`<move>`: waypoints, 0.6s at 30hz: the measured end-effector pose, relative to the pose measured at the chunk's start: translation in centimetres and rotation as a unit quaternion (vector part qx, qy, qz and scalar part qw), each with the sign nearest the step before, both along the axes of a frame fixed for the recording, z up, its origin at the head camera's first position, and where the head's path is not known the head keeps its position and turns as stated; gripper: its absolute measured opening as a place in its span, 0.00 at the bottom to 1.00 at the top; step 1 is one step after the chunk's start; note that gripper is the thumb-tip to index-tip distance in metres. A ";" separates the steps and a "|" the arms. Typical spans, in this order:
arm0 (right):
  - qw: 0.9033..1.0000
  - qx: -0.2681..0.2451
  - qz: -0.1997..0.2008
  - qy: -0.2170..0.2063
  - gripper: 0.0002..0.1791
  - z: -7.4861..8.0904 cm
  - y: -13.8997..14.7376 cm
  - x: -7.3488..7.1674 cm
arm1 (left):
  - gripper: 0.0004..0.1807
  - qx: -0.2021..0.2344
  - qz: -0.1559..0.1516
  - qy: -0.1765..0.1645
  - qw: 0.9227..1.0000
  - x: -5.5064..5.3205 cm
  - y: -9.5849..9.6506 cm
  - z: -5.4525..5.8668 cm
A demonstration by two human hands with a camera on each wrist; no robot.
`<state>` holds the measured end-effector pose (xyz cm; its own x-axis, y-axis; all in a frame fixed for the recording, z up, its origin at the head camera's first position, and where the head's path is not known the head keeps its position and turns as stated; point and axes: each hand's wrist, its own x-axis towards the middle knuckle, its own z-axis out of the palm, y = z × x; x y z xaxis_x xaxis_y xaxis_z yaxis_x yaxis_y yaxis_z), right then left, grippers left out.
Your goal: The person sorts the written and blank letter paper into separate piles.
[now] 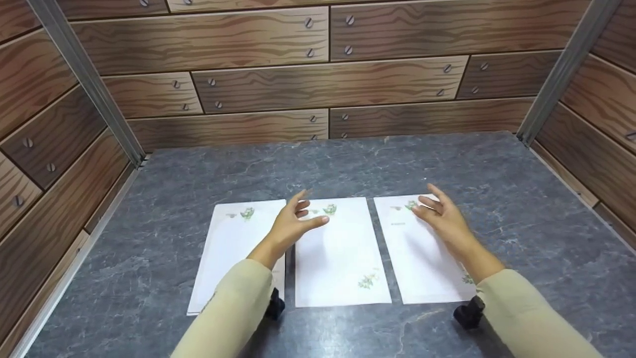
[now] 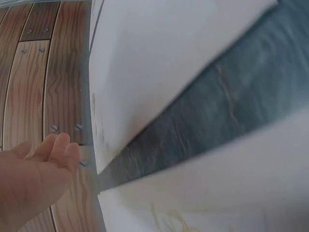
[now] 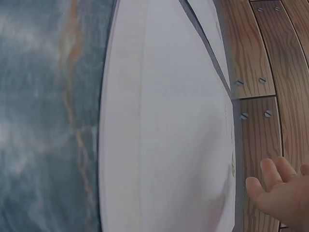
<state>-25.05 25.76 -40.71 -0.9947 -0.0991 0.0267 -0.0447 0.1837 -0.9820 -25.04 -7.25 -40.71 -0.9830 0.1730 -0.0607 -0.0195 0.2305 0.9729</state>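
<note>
Three white sheets with small green floral prints lie side by side: a left sheet (image 1: 238, 248), a middle sheet (image 1: 343, 253) and a right sheet (image 1: 422, 263). My left hand (image 1: 290, 223) hovers over the gap between the left and middle sheets, fingers relaxed and thumb spread toward the right, holding nothing. Above the upper part of the right sheet is my right hand (image 1: 444, 221), its fingers loosely bent and nothing in them. Both wrist views show the left hand (image 2: 41, 179) and the right hand (image 3: 282, 188) with bare, parted fingers, apart from the paper.
The sheets lie on a dark grey marbled tabletop (image 1: 338, 169). Wood-plank patterned walls (image 1: 258, 89) enclose the back and sides, with grey metal posts (image 1: 89, 79) at the corners. Black wrist-worn devices (image 1: 468, 314) sit under both forearms.
</note>
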 end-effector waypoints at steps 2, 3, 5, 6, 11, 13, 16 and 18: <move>1.000 -0.001 0.003 -0.001 0.46 0.0 -0.4 0.0 | 0.50 0.000 0.003 0.002 1.000 0.1 -0.5 -0.1; 1.000 0.001 0.005 -0.002 0.46 -0.1 -0.6 0.0 | 0.50 0.001 0.004 0.002 1.000 0.1 -0.8 -0.2; 1.000 0.012 0.014 -0.001 0.46 -0.1 -1.0 -0.1 | 0.50 0.000 0.003 0.004 1.000 0.2 -1.2 -0.3; 1.000 0.017 0.018 -0.001 0.46 -0.1 -1.2 -0.1 | 0.50 -0.001 0.002 0.005 1.000 0.3 -1.4 -0.3; 0.998 0.047 0.033 -0.001 0.47 -0.2 -2.1 -0.2 | 0.51 -0.019 -0.003 0.010 1.000 0.6 -2.3 -0.7; 0.998 0.052 0.038 -0.002 0.47 -0.3 -2.5 -0.1 | 0.51 -0.033 0.000 0.013 0.999 0.7 -2.6 -0.9; 0.997 0.071 0.043 0.001 0.47 -0.5 -3.1 -0.1 | 0.51 -0.057 0.003 0.021 0.998 0.9 -2.9 -1.0; 0.995 0.091 0.049 0.003 0.47 -0.6 -3.5 -0.1 | 0.51 -0.072 0.002 0.027 0.997 1.0 -3.0 -1.1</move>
<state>-25.13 22.22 -41.27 -0.9798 -0.2000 0.0053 -0.0769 0.3523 -0.9327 -24.03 -10.28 -41.85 -0.9861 0.1631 -0.0322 0.0304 0.3671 0.9297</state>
